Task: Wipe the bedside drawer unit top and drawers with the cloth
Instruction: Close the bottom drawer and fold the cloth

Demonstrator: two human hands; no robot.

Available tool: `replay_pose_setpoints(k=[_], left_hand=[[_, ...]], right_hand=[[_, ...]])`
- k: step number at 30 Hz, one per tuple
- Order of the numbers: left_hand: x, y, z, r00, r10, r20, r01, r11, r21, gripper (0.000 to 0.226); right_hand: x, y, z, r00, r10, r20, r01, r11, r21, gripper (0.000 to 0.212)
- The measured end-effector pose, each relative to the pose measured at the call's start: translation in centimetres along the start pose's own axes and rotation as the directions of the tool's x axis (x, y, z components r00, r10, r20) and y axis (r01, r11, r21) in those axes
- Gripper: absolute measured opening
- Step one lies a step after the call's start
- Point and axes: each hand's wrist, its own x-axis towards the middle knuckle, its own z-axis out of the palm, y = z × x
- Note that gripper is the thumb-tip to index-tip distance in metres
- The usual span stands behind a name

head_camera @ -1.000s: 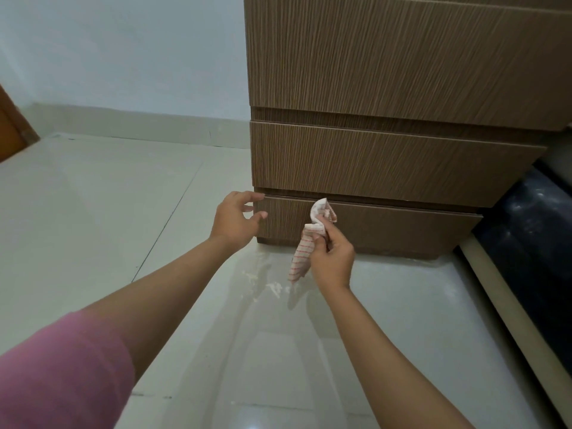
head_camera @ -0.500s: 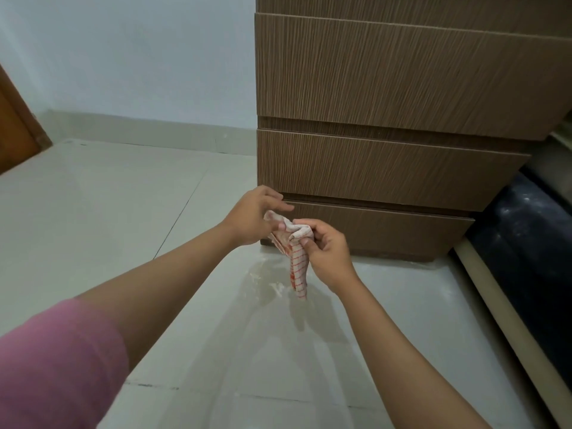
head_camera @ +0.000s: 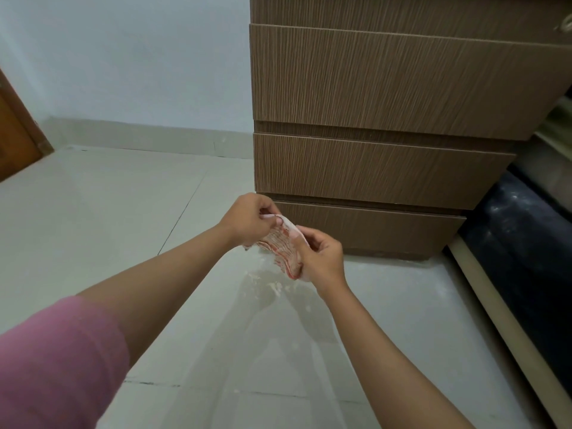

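Note:
The brown wood-grain bedside drawer unit (head_camera: 387,88) stands at the upper right, its drawer fronts closed and its top out of view. A white cloth with red lines (head_camera: 283,246) is bunched between both hands, in the air just in front of the lowest drawer (head_camera: 371,227). My left hand (head_camera: 247,219) pinches the cloth's upper left part. My right hand (head_camera: 322,258) grips its right side, with the fingers curled round it. Neither hand touches the unit.
Pale glossy floor tiles (head_camera: 123,227) spread to the left and toward me. A white wall with a skirting (head_camera: 139,134) runs behind. A brown door (head_camera: 15,140) shows at the far left. A dark bed side with a cream rail (head_camera: 526,243) lies to the right.
My left hand has come over from the lowest drawer's corner and taken hold of the cloth. Before, the cloth hung from my right hand alone; now it is bunched between both hands, slightly away from the drawer.

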Motion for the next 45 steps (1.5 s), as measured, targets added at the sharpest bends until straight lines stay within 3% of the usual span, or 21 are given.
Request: replay_pose_setpoints(k=[5,11,15,21,27,31,35,39,45], left_hand=[[-0.1,0.6,-0.1,1.000,0.029,0.003,-0.029,1.000,-0.006,0.006],[-0.1,1.0,-0.3,0.997,0.063,-0.038,-0.065,0.996,-0.056,0.008],[0.0,1.2,-0.3,0.995,0.042,-0.091,-0.060,0.977,-0.203,0.007],[0.5,0.6,-0.7,0.986,0.005,-0.164,-0.060,0.940,-0.335,0.008],[-1.5,2.0,-2.1,0.965,-0.220,-0.143,0.159,0.923,-0.351,0.013],[-3.0,7.3,-5.6,0.945,-0.320,-0.062,0.284,0.901,-0.327,0.010],[-2.5,16.0,-10.9,0.962,-0.270,0.042,0.272,0.939,-0.210,0.009],[-0.1,26.5,-17.4,0.966,-0.186,0.179,0.202,0.977,-0.071,0.011],[5.0,41.6,-23.8,0.960,-0.155,0.232,0.147,0.988,0.055,0.030]], right_hand=[[-0.2,0.5,0.2,0.990,-0.060,-0.124,0.045,0.992,-0.116,0.005],[-0.2,-0.2,0.6,0.969,-0.055,-0.239,0.053,0.998,-0.017,0.013],[0.2,-0.9,1.0,0.946,-0.043,-0.321,0.066,0.996,0.059,0.012],[1.9,-1.3,1.4,0.935,-0.075,-0.347,0.107,0.991,0.075,0.013],[2.0,-4.0,1.3,0.972,-0.020,-0.232,-0.008,0.993,-0.118,0.015],[1.1,-10.3,0.0,0.967,0.111,-0.228,-0.153,0.973,-0.174,0.021],[1.1,-20.6,-2.8,0.947,0.218,-0.234,-0.272,0.935,-0.227,0.018],[2.9,-33.3,-7.0,0.969,0.209,-0.129,-0.246,0.811,-0.531,0.014],[7.1,-49.6,-12.8,0.950,0.312,0.001,-0.208,0.636,-0.743,0.020]])
